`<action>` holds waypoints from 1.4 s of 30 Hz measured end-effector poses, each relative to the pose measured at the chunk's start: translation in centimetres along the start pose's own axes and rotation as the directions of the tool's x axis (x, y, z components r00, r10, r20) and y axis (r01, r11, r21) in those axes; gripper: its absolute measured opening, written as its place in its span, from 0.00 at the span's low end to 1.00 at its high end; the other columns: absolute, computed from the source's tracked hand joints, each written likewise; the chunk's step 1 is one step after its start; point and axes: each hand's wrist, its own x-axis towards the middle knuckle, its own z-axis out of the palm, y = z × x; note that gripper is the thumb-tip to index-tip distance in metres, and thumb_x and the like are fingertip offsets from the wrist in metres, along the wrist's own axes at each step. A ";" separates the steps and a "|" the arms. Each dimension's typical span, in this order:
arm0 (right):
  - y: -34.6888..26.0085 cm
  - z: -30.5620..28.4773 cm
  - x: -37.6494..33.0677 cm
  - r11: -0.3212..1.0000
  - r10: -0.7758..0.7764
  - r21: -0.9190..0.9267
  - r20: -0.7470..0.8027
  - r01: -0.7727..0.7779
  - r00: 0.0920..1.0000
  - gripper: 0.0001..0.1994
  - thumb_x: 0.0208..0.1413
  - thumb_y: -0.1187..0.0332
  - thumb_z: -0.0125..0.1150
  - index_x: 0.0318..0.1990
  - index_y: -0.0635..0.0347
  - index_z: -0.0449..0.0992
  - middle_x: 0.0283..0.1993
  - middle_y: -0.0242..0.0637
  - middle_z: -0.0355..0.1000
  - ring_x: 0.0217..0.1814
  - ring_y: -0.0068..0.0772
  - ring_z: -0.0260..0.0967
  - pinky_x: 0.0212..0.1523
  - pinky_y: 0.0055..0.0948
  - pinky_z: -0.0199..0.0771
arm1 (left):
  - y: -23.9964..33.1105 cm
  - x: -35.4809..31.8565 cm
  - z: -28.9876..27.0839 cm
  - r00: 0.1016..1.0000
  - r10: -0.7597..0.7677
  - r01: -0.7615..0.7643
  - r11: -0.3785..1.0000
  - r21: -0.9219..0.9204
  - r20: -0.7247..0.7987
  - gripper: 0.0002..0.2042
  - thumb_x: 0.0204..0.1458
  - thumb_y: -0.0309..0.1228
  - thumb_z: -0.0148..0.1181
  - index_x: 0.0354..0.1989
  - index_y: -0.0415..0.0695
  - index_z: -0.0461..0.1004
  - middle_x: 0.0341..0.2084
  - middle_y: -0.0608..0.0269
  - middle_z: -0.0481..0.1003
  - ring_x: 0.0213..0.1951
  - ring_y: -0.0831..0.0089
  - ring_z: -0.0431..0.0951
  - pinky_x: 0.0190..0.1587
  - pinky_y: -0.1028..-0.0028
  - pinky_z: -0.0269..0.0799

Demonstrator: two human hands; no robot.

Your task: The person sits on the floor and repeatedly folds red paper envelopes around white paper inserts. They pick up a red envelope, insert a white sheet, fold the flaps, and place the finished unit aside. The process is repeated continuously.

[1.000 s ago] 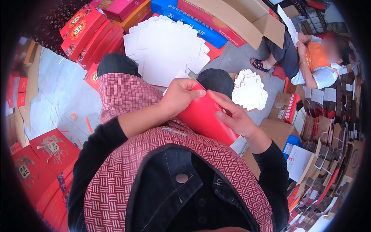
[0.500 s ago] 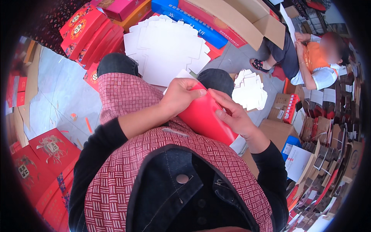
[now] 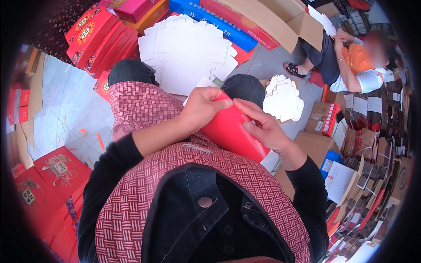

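Now both hands grip a red card sheet (image 3: 232, 133) over the lap. The left hand (image 3: 202, 107) curls fingers over its 11 o'clock edge; the right hand (image 3: 263, 127) pinches its 2 o'clock side, thumb on top

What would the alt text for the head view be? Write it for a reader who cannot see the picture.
Seen from above, a seated person's left hand and right hand grip a red folded card piece over a red woven apron. White die-cut card sheets lie ahead on the floor, with red gift boxes at left. Another person sits at upper right.
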 end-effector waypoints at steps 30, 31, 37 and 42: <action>8.4 1.1 -1.7 0.818 0.172 0.511 -0.654 0.263 0.737 0.32 0.56 0.71 0.54 0.66 0.63 0.47 0.59 0.42 0.61 0.58 0.27 0.61 0.55 0.25 0.63 | -2.6 3.1 4.2 0.854 0.509 -0.438 0.590 0.678 0.110 0.47 0.34 0.26 0.70 0.63 0.42 0.44 0.57 0.43 0.48 0.60 0.50 0.52 0.61 0.61 0.54; 9.0 0.9 -2.2 0.761 0.196 0.572 -0.654 0.308 0.731 0.31 0.57 0.70 0.52 0.66 0.62 0.46 0.60 0.41 0.60 0.59 0.26 0.60 0.56 0.24 0.62 | -2.4 3.4 4.1 0.858 0.504 -0.435 0.608 0.664 0.101 0.47 0.34 0.26 0.70 0.63 0.41 0.44 0.57 0.43 0.48 0.60 0.50 0.52 0.61 0.61 0.54; 8.0 0.0 -4.1 0.770 0.271 0.603 -0.602 0.206 0.751 0.24 0.59 0.70 0.48 0.64 0.62 0.55 0.61 0.37 0.60 0.59 0.24 0.59 0.58 0.22 0.58 | -2.4 4.5 4.1 0.859 0.492 -0.452 0.603 0.657 0.140 0.45 0.35 0.25 0.69 0.63 0.40 0.45 0.57 0.42 0.48 0.61 0.51 0.52 0.61 0.62 0.54; 8.2 0.5 -2.5 0.692 0.299 0.640 -0.674 0.332 0.676 0.22 0.60 0.72 0.47 0.62 0.62 0.59 0.59 0.38 0.62 0.58 0.24 0.60 0.58 0.23 0.58 | -0.8 4.3 5.0 0.709 0.686 -0.465 0.280 0.840 0.163 0.38 0.38 0.28 0.69 0.59 0.38 0.55 0.57 0.41 0.53 0.58 0.50 0.57 0.59 0.61 0.57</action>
